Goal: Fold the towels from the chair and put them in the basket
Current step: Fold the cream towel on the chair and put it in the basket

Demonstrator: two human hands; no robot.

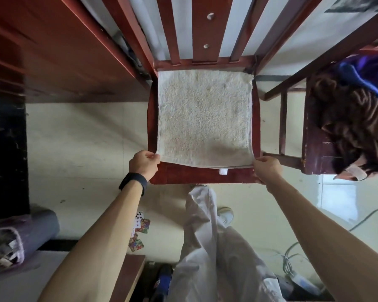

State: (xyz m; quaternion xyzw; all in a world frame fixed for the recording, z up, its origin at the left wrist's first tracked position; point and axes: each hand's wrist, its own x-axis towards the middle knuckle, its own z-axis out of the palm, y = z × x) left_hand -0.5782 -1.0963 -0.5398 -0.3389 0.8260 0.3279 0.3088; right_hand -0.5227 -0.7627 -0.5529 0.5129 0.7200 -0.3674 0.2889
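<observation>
A: Hands first, quick.
B: Left hand [143,163] pinches the near left corner of the towel [205,118]. Right hand [266,168] pinches the near right corner. Both are closed on cloth.
A: Where's the towel?
B: Spread flat on the seat of the chair [203,176]. Its near edge, tag showing, lies just short of the seat's front rim. The right edge looks doubled, so maybe one fold is in. Can't be sure.
A: Progress?
B: Early, I'd say. This towel isn't fully folded, and no basket is in view.
A: Anything left after it?
B: Farther right, a second chair [314,149] carries a heap of brown and blue cloth [354,127], unfolded. If those are towels, most of the job is ahead.
</observation>
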